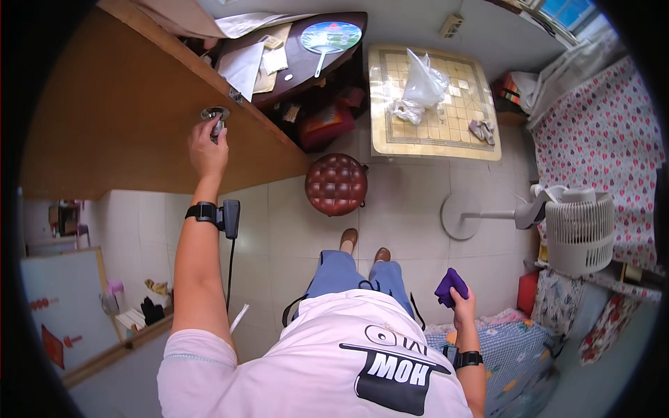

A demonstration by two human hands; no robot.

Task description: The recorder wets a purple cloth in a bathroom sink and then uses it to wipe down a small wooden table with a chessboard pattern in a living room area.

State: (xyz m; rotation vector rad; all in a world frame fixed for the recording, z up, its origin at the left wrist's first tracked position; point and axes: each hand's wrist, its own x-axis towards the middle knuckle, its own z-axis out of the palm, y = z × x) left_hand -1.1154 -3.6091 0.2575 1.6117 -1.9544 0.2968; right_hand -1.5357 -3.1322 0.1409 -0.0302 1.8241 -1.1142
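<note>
On the left, my left hand (pixel 208 147) is closed around a round metal doorknob (pixel 217 124) on a brown wooden door (pixel 136 120). The door stands swung out from its frame, its edge with a metal latch plate (pixel 235 95) in view. At my right side, my right hand (pixel 463 304) grips a folded purple cloth (pixel 450 288) between thumb and fingers. My palm hides part of that cloth.
A round tufted stool (pixel 336 184) stands on the tiled floor before my feet. Beyond it are a low table (pixel 384 104) with a plastic bag (pixel 422 83) and a dark desk (pixel 292 86) bearing a hand fan (pixel 331 37). To the right are a pedestal fan (pixel 579 232) and a bed (pixel 502 345).
</note>
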